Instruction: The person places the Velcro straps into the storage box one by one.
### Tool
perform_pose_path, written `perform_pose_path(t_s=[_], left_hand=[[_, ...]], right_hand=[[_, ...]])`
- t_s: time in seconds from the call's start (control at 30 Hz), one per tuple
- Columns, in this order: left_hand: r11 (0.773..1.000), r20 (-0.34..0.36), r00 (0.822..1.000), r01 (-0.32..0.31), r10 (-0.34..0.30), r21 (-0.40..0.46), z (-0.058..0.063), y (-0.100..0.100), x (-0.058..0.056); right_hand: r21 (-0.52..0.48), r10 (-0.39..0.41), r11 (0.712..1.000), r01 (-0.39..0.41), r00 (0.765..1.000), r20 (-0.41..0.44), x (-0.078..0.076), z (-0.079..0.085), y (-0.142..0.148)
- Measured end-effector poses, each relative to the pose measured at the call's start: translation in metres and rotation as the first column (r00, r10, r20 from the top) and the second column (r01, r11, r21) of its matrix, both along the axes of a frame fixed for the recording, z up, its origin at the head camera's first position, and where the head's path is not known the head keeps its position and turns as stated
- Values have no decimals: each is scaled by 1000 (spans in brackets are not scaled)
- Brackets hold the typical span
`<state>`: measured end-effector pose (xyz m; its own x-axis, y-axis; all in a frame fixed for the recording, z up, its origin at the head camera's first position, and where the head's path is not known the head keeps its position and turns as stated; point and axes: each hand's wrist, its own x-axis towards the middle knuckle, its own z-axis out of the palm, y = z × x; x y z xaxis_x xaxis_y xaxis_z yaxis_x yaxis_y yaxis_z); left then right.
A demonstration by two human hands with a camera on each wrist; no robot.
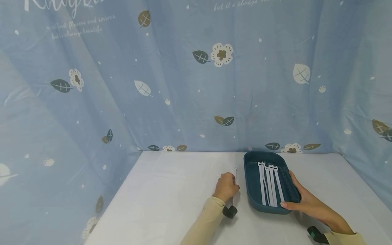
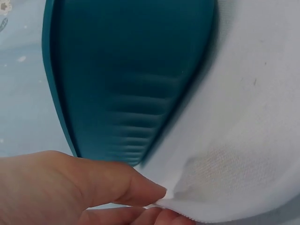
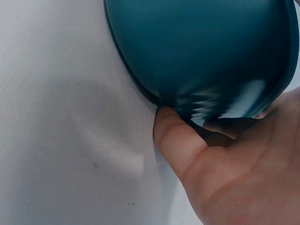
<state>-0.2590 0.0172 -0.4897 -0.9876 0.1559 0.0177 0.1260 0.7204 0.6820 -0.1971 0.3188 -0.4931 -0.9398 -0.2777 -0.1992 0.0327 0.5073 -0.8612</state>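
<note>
A dark teal tray (image 1: 269,210) stands on the white table. Several white cable ties (image 1: 262,185) with slotted heads lie lengthwise inside it, side by side. Just left of the tray, my left hand (image 1: 226,186) pinches a single white cable tie (image 1: 235,170); its head end points away from me and its other end hangs toward the wrist. In the left wrist view, the thumb (image 2: 140,185) presses the white strip against the fingers. My right hand (image 1: 307,200) grips the tray's near right corner, thumb at the front rim and fingers along the right side.
White cloth covers the table (image 1: 165,190), whose far edge meets a blue curtain (image 1: 183,85) printed with leaves and flowers. More curtain hangs at the left and right. A black wrist camera (image 1: 229,211) sits under the left wrist, another black camera (image 1: 316,234) by the right.
</note>
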Motion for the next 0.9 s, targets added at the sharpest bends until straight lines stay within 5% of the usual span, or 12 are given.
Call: perform_pose_path(t_s=[0.27, 0.9], left_hand=[[1000, -23, 1000, 3, -4, -20, 0, -5, -1], [999, 49, 999, 10, -13, 50, 4, -16, -10]], right_hand=[[-15, 2, 1000, -2, 1000, -30, 1, -4, 1], [6, -2, 1000, 2, 999, -46, 0, -3, 0]])
